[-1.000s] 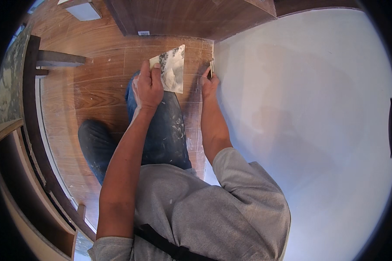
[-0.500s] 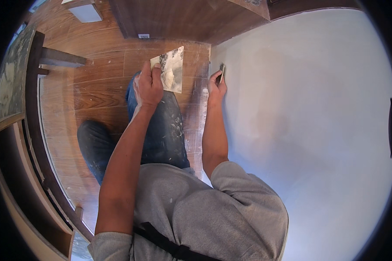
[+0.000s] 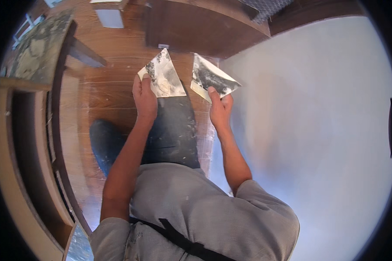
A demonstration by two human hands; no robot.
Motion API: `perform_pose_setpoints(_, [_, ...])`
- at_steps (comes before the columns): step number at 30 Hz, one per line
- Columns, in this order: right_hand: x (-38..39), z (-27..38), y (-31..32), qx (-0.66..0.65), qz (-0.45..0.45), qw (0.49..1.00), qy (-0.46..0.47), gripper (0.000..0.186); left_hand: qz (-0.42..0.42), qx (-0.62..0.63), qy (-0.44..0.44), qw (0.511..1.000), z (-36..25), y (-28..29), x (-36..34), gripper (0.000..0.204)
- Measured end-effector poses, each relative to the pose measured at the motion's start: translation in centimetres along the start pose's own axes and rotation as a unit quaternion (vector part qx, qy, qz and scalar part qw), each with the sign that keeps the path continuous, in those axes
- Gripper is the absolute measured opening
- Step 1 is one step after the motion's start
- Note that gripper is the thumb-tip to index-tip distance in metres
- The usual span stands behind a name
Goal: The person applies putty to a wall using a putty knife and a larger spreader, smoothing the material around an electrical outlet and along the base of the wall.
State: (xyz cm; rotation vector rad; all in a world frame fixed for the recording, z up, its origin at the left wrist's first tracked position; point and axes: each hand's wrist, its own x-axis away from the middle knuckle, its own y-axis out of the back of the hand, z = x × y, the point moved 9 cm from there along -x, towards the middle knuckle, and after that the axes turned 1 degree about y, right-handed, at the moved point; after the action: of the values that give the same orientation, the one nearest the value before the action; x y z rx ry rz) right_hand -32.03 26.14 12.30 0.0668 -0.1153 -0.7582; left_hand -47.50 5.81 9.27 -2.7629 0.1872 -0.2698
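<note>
My left hand (image 3: 145, 99) grips the lower left edge of a flat, four-sided scraper (image 3: 166, 76), its thumb lying on top. Pale putty and dark smudges cover that scraper's face, which is tilted up above my bent knee. To the right, my right hand (image 3: 221, 105) is closed on a second scraper (image 3: 213, 78) of similar shape, with its thumb on the near edge. A dark patch crosses its face, and a pale band of putty runs along its far edge. A gap separates the two scrapers. The smooth, pale wall (image 3: 309, 113) rises beside my right hand.
Brown wooden furniture (image 3: 204, 28) stands ahead, at the far end of the wood-plank floor (image 3: 104, 93). On the left is a stained board (image 3: 41, 48) above an open wooden frame (image 3: 24, 130). A white block-like piece (image 3: 110, 17) is at the far left.
My right hand has come away from the wall and turned, so its scraper's face now shows. My left hand has shifted slightly left and nearer with its scraper. The whole view has turned a little.
</note>
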Motion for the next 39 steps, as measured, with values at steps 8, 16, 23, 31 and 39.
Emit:
perform_pose_setpoints(8, [2.3,10.8,-0.1,0.209,0.213,0.878,0.375,0.06,-0.113,0.039,-0.025,0.993,-3.8,-5.2,6.2,0.025])
perform_pose_setpoints(16, [-4.0,13.0,4.5,0.373,0.228,0.811,0.388,0.071,-0.138,0.021,-0.031,0.99,-10.8,-13.5,11.1,0.028])
perform_pose_setpoints(23, [0.1,21.1,11.6,0.347,0.14,0.69,0.62,0.046,-0.082,-0.105,-0.002,0.991,-13.0,-17.0,13.4,0.026])
perform_pose_setpoints(31, [5.3,22.5,6.6,0.486,0.15,0.625,0.592,0.039,-0.023,-0.107,0.042,0.993,-15.5,-12.7,12.9,0.027])
perform_pose_setpoints(39, [8.8,25.4,5.0,0.447,0.124,0.618,0.636,0.042,0.035,-0.213,-0.015,0.976,-15.3,-11.9,11.9,0.026])
